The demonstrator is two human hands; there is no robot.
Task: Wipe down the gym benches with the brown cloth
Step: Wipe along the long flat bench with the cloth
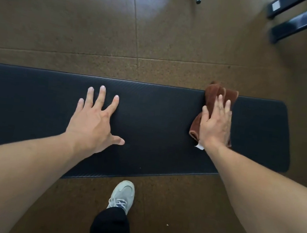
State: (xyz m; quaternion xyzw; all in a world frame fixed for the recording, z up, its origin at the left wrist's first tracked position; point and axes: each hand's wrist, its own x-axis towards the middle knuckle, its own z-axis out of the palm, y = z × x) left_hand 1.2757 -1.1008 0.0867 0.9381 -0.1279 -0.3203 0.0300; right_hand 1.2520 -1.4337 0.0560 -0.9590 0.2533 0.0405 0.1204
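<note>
Left hand (93, 121) flat on black bench (158, 120), right hand (216, 123) pressing brown cloth (213, 96)

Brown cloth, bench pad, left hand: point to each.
brown cloth (213, 96): head view, far folds beyond the fingers.
bench pad (158, 120): head view, bare middle of top.
left hand (93, 121): head view, back of hand.

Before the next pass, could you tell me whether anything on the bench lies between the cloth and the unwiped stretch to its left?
Only the left hand, pressed flat mid-bench, lies left of the brown cloth.

One bench (148, 119), one cloth (211, 100), two hands, perhaps.
</note>
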